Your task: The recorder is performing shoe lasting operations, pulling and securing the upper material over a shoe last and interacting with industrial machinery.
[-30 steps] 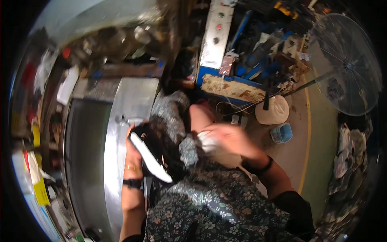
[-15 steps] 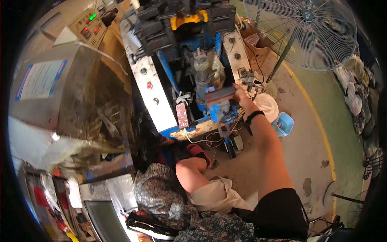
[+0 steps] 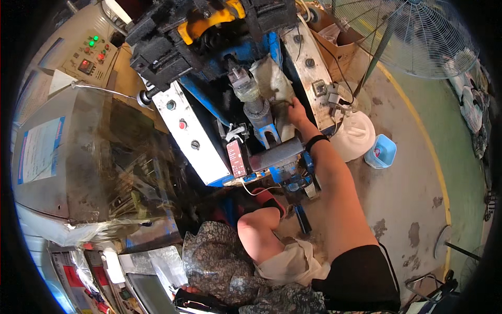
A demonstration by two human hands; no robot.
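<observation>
My right hand [image 3: 298,112] reaches into the machine with its fingers closed beside a pale cloth [image 3: 273,78]; what they pinch, if anything, is too small to make out. Left of it stands a metal shaft with a threaded section [image 3: 256,104]. Closer to me, a dark cylindrical bar [image 3: 277,155] lies crosswise at the machine's front, above a blue clamp-like fitting [image 3: 295,179]. Only a bit of my left hand [image 3: 191,289] shows at the lower edge, by a long black object [image 3: 201,301]; most of its fingers are hidden.
White panels with buttons [image 3: 183,125] flank the machine. A red boxed device [image 3: 236,158] with a white cable sits at its front. To the right are a white lidded bucket [image 3: 355,137], a light-blue bin [image 3: 380,152] and a large fan [image 3: 434,36]. A grey cabinet [image 3: 47,157] stands left.
My right hand has left the dark bar's end and reached farther in, to the pale cloth. The bar now lies lower, across the machine's front. The whole view has shifted and turned.
</observation>
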